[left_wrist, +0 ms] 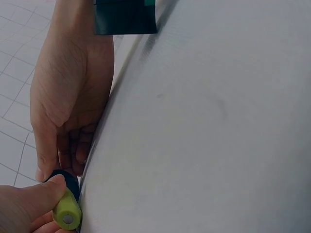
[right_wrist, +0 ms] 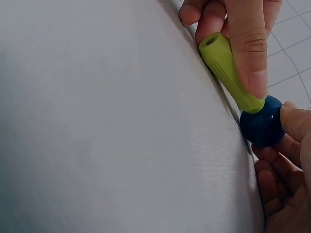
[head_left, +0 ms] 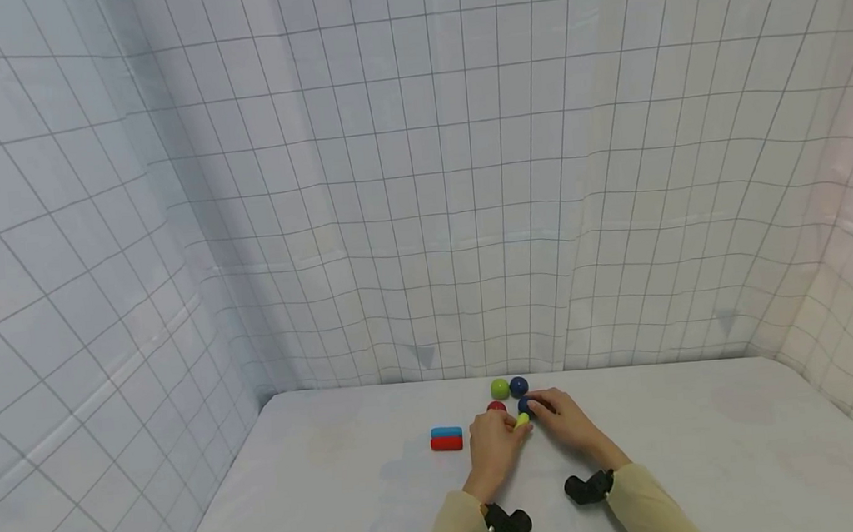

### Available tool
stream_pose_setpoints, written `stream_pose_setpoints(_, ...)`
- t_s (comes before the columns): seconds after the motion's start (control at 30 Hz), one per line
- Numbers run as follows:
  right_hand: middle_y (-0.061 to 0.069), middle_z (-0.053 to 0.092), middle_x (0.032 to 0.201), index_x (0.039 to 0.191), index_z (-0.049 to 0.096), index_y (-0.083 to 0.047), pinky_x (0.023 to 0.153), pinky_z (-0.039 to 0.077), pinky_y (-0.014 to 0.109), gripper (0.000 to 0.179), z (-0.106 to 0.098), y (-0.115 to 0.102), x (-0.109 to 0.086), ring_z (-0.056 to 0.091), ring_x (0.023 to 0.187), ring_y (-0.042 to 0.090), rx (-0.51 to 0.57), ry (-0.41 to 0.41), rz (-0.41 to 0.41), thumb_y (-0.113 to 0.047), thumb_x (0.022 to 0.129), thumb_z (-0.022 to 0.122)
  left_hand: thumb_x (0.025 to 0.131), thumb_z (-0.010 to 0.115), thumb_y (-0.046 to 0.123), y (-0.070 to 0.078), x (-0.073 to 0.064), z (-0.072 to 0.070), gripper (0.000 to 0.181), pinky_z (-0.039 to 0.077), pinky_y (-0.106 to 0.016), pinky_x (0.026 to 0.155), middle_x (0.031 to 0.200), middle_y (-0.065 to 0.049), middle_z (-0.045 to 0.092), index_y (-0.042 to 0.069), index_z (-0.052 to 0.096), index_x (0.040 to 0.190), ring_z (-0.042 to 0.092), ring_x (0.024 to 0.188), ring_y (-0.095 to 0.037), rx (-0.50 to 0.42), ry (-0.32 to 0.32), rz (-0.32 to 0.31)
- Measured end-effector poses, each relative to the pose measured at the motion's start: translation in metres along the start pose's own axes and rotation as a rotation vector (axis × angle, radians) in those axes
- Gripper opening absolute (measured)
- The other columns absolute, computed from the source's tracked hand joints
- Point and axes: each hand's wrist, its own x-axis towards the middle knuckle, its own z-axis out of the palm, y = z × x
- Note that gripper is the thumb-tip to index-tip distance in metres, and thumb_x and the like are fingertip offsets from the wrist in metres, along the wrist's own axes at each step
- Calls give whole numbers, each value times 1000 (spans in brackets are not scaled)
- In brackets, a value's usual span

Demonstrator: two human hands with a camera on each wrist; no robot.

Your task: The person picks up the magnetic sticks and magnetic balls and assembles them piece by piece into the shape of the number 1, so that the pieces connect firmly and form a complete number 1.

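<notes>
My left hand (head_left: 495,444) pinches a yellow-green plastic rod (right_wrist: 224,70) between thumb and fingers. The rod's near end shows a small round grey inset in the left wrist view. Facing it, my right hand (head_left: 570,426) grips a dark blue ball (right_wrist: 261,127) with thumb and fingertips. In the right wrist view the rod's far end meets the ball. A red ball (head_left: 496,407) shows just beyond the left hand, partly covered by it. Farther back a green ball (head_left: 500,389) and a second dark blue ball (head_left: 519,386) lie side by side.
Left of the hands, a blue rod (head_left: 446,432) and a red rod (head_left: 446,444) lie parallel on the white table (head_left: 324,491). A white gridded curtain (head_left: 423,216) stands behind the table's far edge and along its sides.
</notes>
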Motion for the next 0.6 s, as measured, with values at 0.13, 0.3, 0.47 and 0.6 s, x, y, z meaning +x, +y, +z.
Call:
stream_pose_setpoints(0.13,8,63,104,112,65,1,85,44,42,23,0,-1,0,56,96,23,16,7,25,-13,95,58,72,84,29,0,0,1,23,42,-22,49,60,6,63,8,74,70,56,56,-10,2,4,-2)
stream_pose_setpoints(0.3,4,64,98,111,64,0,81,45,37,21,2,-1,1,57,89,18,47,20,80,-12,95,59,72,84,28,1,0,1,23,44,-22,49,62,4,64,7,74,72,57,57,-11,-9,-6,-17)
stream_pose_setpoints(0.47,1,61,90,110,63,1,73,45,30,22,4,0,2,54,80,14,63,28,106,-12,92,63,71,84,27,1,0,1,22,44,-22,49,62,5,65,8,74,71,59,58,-11,-5,8,-7)
stream_pose_setpoints(0.6,1,58,86,108,62,3,69,44,28,25,3,-1,1,52,77,13,88,31,111,-13,90,67,71,85,25,1,-1,0,20,45,-23,49,62,4,66,9,73,69,60,58,-10,-16,26,10)
